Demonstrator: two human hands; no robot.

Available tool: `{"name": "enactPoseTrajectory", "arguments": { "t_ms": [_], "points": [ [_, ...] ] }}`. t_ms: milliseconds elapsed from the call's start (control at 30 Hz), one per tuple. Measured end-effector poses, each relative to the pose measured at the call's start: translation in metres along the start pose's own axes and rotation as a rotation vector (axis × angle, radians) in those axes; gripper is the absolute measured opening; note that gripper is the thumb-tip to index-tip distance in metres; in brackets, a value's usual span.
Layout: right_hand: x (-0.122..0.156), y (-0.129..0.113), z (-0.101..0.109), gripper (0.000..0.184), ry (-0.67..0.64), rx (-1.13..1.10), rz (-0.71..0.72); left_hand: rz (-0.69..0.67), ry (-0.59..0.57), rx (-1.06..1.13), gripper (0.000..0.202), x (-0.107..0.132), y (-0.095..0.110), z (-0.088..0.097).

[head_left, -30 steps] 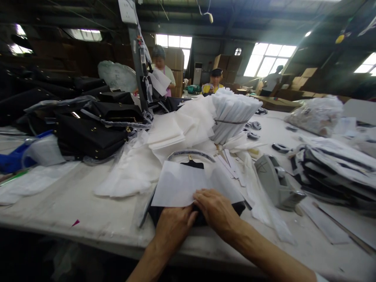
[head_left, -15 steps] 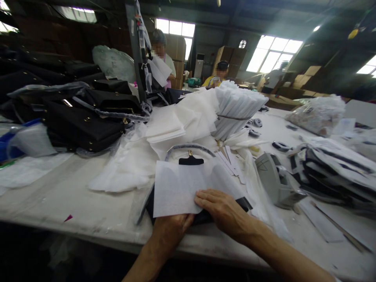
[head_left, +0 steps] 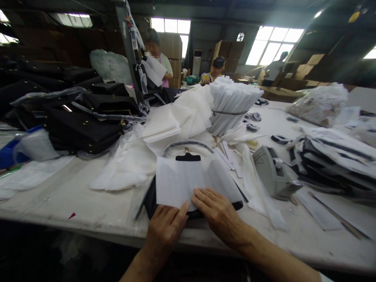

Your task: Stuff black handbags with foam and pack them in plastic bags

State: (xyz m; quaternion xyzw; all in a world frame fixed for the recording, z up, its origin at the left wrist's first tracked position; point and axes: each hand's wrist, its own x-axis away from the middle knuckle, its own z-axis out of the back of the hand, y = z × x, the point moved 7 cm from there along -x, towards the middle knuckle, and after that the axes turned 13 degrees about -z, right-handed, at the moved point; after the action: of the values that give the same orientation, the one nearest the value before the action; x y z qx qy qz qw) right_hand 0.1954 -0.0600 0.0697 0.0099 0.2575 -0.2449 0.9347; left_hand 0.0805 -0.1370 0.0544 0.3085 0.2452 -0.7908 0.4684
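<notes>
A black handbag (head_left: 149, 200) lies flat at the table's front edge, its handle (head_left: 188, 141) wrapped in clear film. A black tab with a gold clasp (head_left: 188, 155) shows above a thin white sheet (head_left: 179, 178), which covers most of the bag. My right hand (head_left: 219, 213) rests on the sheet's lower part, fingers stretched out and flat. Beside it, my left hand (head_left: 167, 227) lies at the sheet's near edge on the bag, fingers extended and thumb on the sheet.
White foam sheets (head_left: 176, 117) and a tied white bundle (head_left: 232, 103) stand behind the bag. Black bags (head_left: 85, 125) are piled left. A grey tape dispenser (head_left: 272, 172) and wrapped black straps (head_left: 331, 164) lie right. Co-workers (head_left: 158, 58) are across the table.
My left hand has come out from under the sheet's near edge and now lies on the bag at that edge. The sheet's right side lies flatter; my right hand stays on it.
</notes>
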Motion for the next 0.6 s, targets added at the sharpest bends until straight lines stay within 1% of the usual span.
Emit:
{"name": "enactPoseTrajectory", "arguments": {
  "t_ms": [67,167,233,300,367,467,533,600],
  "points": [
    [0.001,0.000,0.001,0.034,0.013,0.003,-0.001,0.050,-0.038,-0.104,0.025,-0.002,0.003,0.002],
    [0.004,0.001,0.000,0.036,0.031,0.002,-0.006,0.076,-0.078,-0.189,0.016,-0.006,0.008,0.003],
    [0.005,0.001,0.000,0.035,0.045,-0.006,-0.003,0.077,-0.075,-0.210,0.014,-0.011,0.010,0.004],
    [0.005,0.002,0.000,0.032,0.060,-0.012,0.002,0.066,-0.046,-0.226,0.014,-0.016,0.011,0.007],
    [0.005,0.003,-0.001,0.032,0.062,-0.013,0.003,0.024,-0.028,-0.264,0.019,-0.022,0.013,0.010],
    [0.005,0.002,-0.002,0.033,0.050,-0.019,0.005,-0.074,-0.067,-0.331,0.029,-0.028,0.021,0.010],
    [0.005,0.001,-0.002,0.033,0.056,-0.041,0.002,-0.148,-0.113,-0.362,0.033,-0.032,0.029,0.006],
    [0.005,0.001,-0.002,0.032,0.066,-0.061,-0.007,-0.207,-0.199,-0.391,0.036,-0.034,0.036,-0.004]
  ]
}}
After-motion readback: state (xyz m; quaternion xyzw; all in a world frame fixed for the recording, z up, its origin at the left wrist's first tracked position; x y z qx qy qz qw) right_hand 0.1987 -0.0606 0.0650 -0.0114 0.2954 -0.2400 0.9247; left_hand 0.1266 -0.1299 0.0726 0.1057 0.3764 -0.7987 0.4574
